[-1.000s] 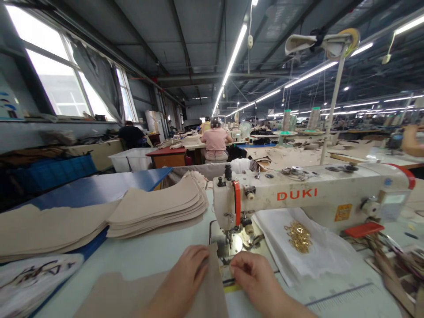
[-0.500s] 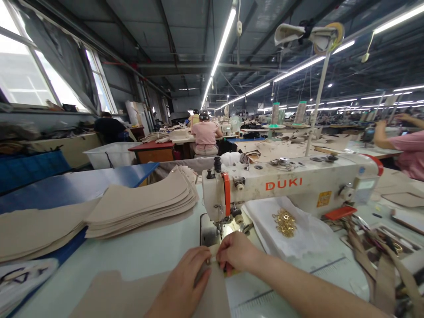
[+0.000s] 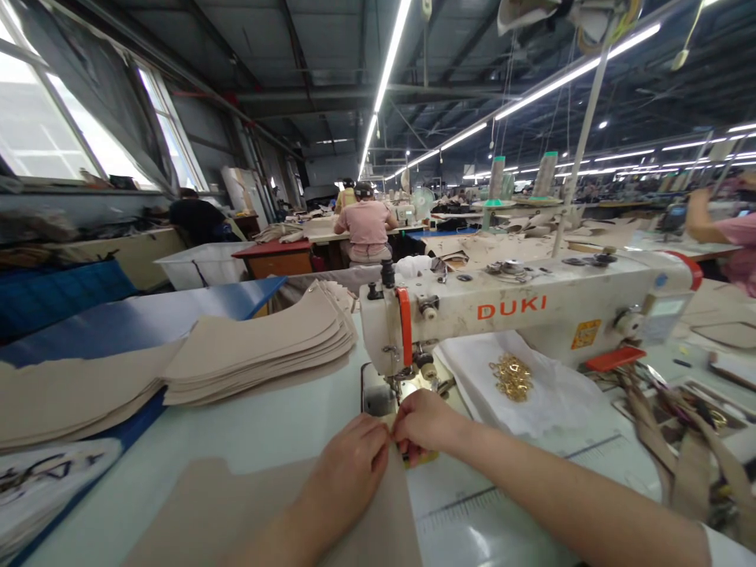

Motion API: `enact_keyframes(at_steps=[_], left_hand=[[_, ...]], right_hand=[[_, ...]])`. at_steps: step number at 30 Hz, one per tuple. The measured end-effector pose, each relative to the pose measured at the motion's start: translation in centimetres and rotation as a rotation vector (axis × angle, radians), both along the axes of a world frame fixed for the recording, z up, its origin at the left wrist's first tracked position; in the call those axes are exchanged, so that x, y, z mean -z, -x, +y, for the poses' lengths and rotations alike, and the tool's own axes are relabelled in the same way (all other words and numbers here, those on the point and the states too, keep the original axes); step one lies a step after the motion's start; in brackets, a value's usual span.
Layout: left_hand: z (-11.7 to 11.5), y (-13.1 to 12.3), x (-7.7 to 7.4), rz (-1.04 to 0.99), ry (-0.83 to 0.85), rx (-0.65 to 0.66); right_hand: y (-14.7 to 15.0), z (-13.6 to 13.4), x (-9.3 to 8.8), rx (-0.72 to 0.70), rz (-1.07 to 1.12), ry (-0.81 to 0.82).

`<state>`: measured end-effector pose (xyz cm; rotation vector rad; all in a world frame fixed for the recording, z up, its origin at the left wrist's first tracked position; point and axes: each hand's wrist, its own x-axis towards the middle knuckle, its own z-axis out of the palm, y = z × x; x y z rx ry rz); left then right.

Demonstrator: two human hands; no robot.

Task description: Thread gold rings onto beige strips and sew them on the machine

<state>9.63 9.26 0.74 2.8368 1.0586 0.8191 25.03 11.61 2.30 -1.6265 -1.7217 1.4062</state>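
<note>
Toward the table's (image 3: 283,433) near edge, beige fabric (image 3: 236,504) is touched by the left hand (image 3: 348,461), fingers curled; the right hand (image 3: 428,425) is bunched beside. Whether anything is gripped cannot be told. Behind, orange "DUKI" is read on the sewing machine (image 3: 561,311).
</note>
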Motion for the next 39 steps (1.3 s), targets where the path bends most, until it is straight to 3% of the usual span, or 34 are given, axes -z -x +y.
enact_keyframes(at_steps=[3, 7, 10, 13, 16, 23, 28, 39], left_hand=[[0.1, 0.0, -0.4, 0.014, 0.021, 0.0], [0.0, 0.0, -0.8, 0.015, 0.047, -0.023], [-0.1, 0.1, -0.6, -0.002, 0.057, -0.022], [0.0, 0.1, -0.3, -0.029, 0.042, -0.009], [0.0, 0.2, -0.1, -0.052, 0.039, -0.004], [0.1, 0.3, 0.2, -0.044, 0.025, 0.002], [0.2, 0.3, 0.4, -0.024, 0.0, 0.007], [0.1, 0.4, 0.8, -0.002, -0.058, 0.018]], right_hand=[[-0.5, -0.6, -0.3, -0.034, -0.101, -0.113], [-2.3, -3.1, -0.9, -0.092, -0.23, -0.414], [-4.2, -5.7, -0.9, -0.3, -0.325, -0.619], [-5.7, -7.6, -0.4, -0.636, -0.524, -0.989], [-6.0, -8.0, 0.4, -0.72, -0.581, -1.177], [-3.8, -6.5, 1.2, -0.562, -0.506, -1.238], [-3.2, -6.1, 2.0, -0.628, -0.481, -1.246], [-2.9, -5.9, 2.2, -0.614, -0.471, -1.175]])
